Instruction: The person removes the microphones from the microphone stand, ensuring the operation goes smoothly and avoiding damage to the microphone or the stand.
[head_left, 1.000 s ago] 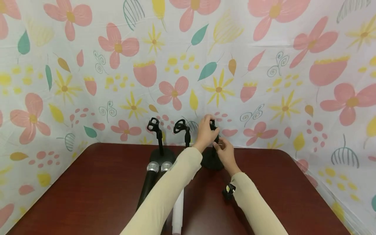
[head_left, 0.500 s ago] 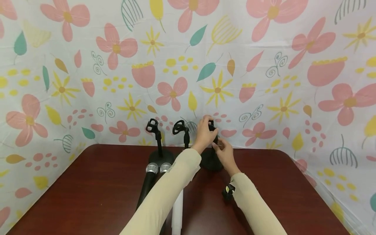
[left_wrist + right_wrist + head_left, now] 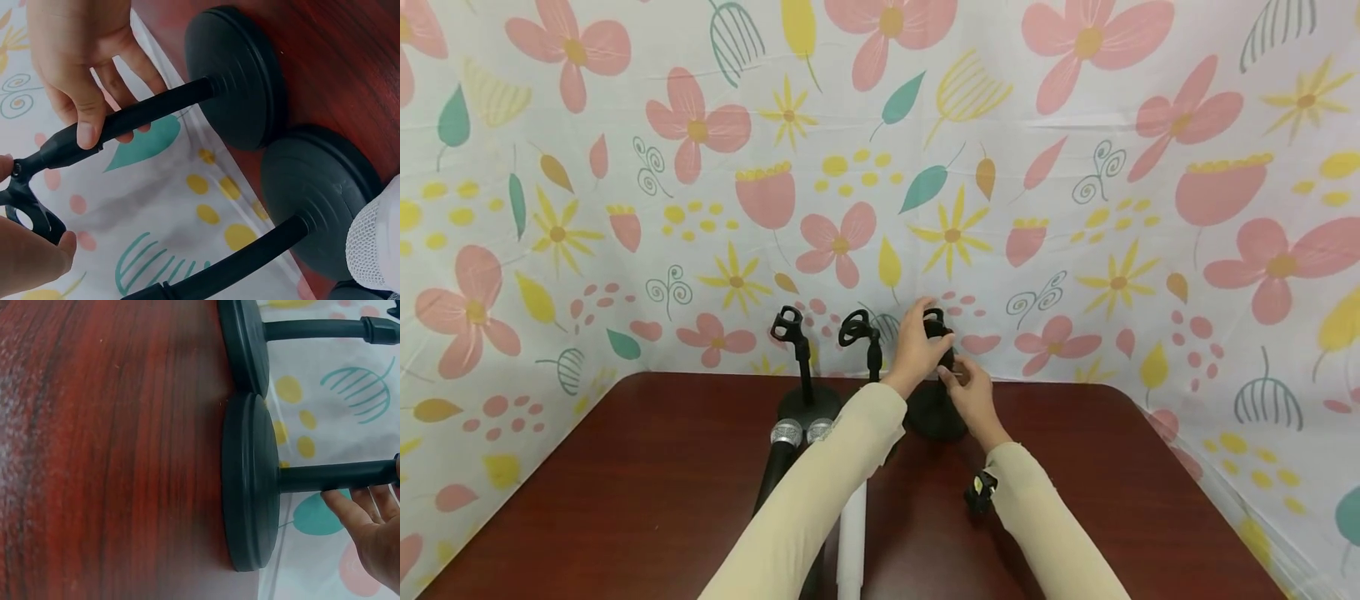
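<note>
Three black microphone stands stand in a row at the back of the table. My left hand (image 3: 917, 348) holds the clip (image 3: 31, 206) at the top of the rightmost microphone stand (image 3: 936, 412), its fingertips on the clip's sides. Lower down, my right hand (image 3: 976, 402) grips the upright tube (image 3: 156, 109) of that stand between thumb and fingers. The stand's round base (image 3: 251, 487) sits flat on the table. The middle microphone stand (image 3: 874, 354) has its base against this one, partly hidden behind my left sleeve. At left is another microphone stand (image 3: 805, 367), its clip tilted.
Black microphones with silver mesh heads, one microphone (image 3: 784, 442) in plain sight, lie in front of the stands, partly under my left forearm. Beside them lies a white microphone (image 3: 852, 542). A flowered cloth (image 3: 842, 125) hangs right behind the table's (image 3: 610, 483) back edge.
Both hands keep their places on the rightmost stand. Its clip's loop shows a little more beside my left fingers now. The head view has shifted slightly.
</note>
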`<state>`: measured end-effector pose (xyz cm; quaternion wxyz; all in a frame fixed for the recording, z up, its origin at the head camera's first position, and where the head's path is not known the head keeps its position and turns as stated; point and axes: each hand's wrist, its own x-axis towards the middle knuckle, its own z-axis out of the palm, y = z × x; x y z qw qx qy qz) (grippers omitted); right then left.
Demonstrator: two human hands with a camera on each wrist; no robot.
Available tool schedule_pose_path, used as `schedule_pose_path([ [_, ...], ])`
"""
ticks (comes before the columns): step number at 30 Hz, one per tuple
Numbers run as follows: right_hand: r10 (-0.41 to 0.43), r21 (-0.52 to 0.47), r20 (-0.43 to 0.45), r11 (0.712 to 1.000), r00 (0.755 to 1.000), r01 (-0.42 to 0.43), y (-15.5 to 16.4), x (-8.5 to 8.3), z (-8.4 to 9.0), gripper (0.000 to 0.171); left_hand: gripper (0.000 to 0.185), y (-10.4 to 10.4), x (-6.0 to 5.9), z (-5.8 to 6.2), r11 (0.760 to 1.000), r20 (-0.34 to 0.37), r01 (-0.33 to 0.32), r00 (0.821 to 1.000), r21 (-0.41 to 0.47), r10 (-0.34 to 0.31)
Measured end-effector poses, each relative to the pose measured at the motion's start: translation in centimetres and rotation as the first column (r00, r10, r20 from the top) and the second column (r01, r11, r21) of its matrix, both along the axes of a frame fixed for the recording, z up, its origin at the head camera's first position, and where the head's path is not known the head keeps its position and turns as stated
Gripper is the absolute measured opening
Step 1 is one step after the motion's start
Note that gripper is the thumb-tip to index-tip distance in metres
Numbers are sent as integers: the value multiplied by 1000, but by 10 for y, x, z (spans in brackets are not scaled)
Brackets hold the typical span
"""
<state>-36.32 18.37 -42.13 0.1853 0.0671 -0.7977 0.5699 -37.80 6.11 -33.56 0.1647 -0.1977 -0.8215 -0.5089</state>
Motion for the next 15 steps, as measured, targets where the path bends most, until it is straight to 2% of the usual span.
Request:
schedule_pose_path([
  [3,-13,12,-28,1000,1000,13,-1,-1,3,34,64,0,-1,2,999,46,-10,999,48,8],
  [8,-71,77,-75,994,995,76,-6,-1,10,29,74,-3,3,2,998,180,-38,983,43,29],
  [11,-83,120,-60,989,995,89,-8,3,15,31,77,-5,5,0,999,261,-38,965,12,33],
  [15,-99,186,-6,978,995,99,-8,8,18,38,76,-8,8,-3,998,324,-56,944,-30,63],
])
